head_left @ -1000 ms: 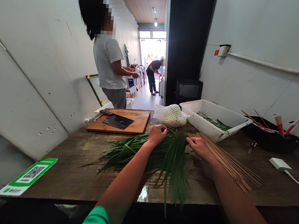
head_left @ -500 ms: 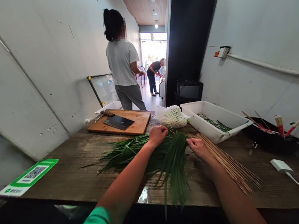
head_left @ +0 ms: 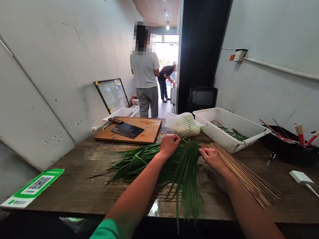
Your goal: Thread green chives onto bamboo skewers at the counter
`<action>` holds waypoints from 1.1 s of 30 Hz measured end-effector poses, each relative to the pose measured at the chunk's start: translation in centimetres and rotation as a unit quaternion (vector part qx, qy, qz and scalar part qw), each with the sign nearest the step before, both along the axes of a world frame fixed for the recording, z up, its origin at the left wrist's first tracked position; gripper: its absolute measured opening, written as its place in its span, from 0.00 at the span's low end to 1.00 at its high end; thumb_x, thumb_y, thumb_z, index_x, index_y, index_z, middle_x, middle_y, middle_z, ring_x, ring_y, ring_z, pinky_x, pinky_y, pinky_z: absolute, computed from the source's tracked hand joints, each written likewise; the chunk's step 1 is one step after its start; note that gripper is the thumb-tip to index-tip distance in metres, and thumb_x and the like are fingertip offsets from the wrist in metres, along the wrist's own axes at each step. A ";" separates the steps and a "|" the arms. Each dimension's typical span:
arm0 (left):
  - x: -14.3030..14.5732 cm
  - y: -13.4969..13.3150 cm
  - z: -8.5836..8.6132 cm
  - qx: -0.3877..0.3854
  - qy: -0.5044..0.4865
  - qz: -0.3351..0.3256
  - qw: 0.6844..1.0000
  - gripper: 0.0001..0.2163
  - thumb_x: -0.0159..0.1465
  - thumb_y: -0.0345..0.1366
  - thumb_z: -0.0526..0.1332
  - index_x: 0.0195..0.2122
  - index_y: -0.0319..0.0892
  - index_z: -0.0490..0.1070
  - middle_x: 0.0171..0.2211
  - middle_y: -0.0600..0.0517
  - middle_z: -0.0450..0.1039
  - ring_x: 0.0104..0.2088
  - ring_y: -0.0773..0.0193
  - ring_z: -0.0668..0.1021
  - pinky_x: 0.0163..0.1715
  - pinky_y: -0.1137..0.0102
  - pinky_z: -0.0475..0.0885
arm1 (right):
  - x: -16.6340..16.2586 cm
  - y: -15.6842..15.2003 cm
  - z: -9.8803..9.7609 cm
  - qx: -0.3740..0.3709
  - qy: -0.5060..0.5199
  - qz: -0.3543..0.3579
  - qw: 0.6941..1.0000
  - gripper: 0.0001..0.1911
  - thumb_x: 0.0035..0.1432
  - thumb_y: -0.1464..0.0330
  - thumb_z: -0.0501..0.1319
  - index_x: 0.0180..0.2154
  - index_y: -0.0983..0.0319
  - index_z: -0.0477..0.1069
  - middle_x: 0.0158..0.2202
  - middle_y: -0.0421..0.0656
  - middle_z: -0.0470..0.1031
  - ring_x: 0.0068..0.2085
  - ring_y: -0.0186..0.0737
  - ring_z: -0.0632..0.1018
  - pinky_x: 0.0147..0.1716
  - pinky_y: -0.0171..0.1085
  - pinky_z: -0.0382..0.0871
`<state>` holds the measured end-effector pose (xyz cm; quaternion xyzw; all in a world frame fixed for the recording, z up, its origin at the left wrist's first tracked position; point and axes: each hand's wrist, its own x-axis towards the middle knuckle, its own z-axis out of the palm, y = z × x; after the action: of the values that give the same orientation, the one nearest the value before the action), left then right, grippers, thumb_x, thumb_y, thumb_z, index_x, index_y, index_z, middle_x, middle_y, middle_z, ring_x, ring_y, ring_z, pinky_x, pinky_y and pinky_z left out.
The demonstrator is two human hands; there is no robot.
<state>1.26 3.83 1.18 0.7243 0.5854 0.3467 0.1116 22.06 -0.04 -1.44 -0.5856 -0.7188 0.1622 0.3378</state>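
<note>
A heap of long green chive leaves (head_left: pixel 169 168) lies on the dark wooden table (head_left: pixel 86 187), some hanging over the front edge. My left hand (head_left: pixel 169 144) is closed on the far end of a bunch of these leaves. My right hand (head_left: pixel 213 157) rests beside the leaves with fingers curled in a pinch at the near end of a spread bundle of bamboo skewers (head_left: pixel 246 177). What the right fingers hold is too small to make out.
A wooden cutting board (head_left: pixel 147 131) with a cleaver (head_left: pixel 126 129) sits at the back left. A netted white bag (head_left: pixel 183 125), a white tub (head_left: pixel 228 127), a black tray (head_left: pixel 293 148), a white charger (head_left: pixel 299 177) and a green QR card (head_left: pixel 31 192) surround me. A person (head_left: pixel 144 83) stands in the corridor.
The person in the grey shirt has walked away from the table down the corridor. My hands have stayed on the chives and skewers.
</note>
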 end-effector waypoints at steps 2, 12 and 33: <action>0.2 -0.1 -0.1 0.008 0.024 0.008 1.000 0.09 0.60 0.35 0.58 0.36 0.42 0.78 0.35 0.49 0.79 0.36 0.64 0.77 0.38 0.71 0.67 | 0.0 0.0 -0.1 -0.001 -0.001 0.000 1.000 0.25 0.53 0.49 0.46 0.16 0.60 0.58 0.15 0.37 0.53 0.21 0.32 0.59 0.21 0.33 0.49; 0.8 -0.8 -0.1 0.020 0.056 -0.007 0.998 0.11 0.62 0.35 0.56 0.38 0.42 0.77 0.38 0.48 0.78 0.39 0.62 0.77 0.41 0.70 0.67 | -0.3 0.0 -0.3 0.008 -0.005 -0.024 1.000 0.25 0.53 0.50 0.46 0.16 0.60 0.57 0.14 0.37 0.54 0.20 0.32 0.59 0.21 0.33 0.49; -0.1 -0.8 0.3 -0.015 0.156 -0.030 0.987 0.16 0.60 0.28 0.53 0.47 0.43 0.73 0.44 0.45 0.74 0.45 0.59 0.75 0.46 0.68 0.69 | 1.1 -0.4 1.2 0.063 0.056 -0.099 0.991 0.27 0.54 0.47 0.47 0.17 0.61 0.58 0.15 0.37 0.53 0.21 0.32 0.59 0.21 0.33 0.51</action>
<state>1.11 3.03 1.47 0.7850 0.5788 0.2170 0.0404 23.15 -0.42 -0.22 -0.6218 -0.6459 0.1146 0.4279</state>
